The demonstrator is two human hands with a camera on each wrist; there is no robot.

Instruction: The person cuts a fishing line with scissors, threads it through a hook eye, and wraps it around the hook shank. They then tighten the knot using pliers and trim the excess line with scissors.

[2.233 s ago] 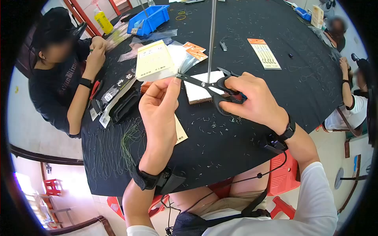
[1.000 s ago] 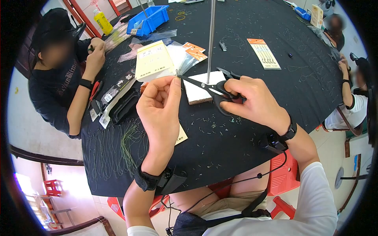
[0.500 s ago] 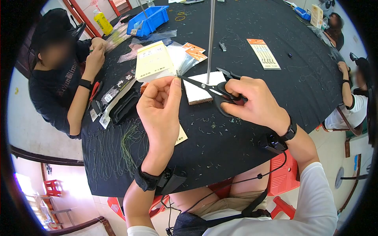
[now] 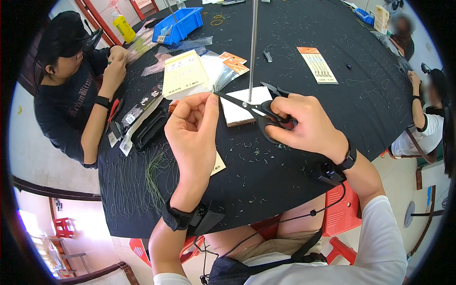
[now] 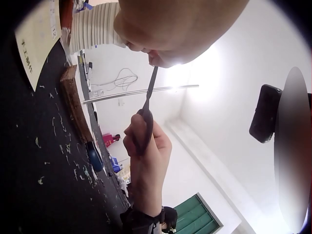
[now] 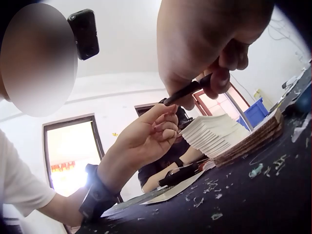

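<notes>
Trimming step, we judge: our left grip (image 4: 192, 128) pinches a small wiry piece (image 4: 216, 88) between thumb and fingertip, while our right grip (image 4: 311, 124) curls round the handles of the scissors (image 4: 245, 103), blade tips just beside that pinch. Next, we think, calls for a careful snip clear of the fingertips; scraps (image 4: 258, 151) litter the surface (image 4: 266, 199) below.

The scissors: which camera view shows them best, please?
The head view. There the scissors show from above, with blades and handles visible, partly covered by the right hand. The left wrist view shows them nearly edge-on; the right wrist view, only a dark part of them.
</notes>
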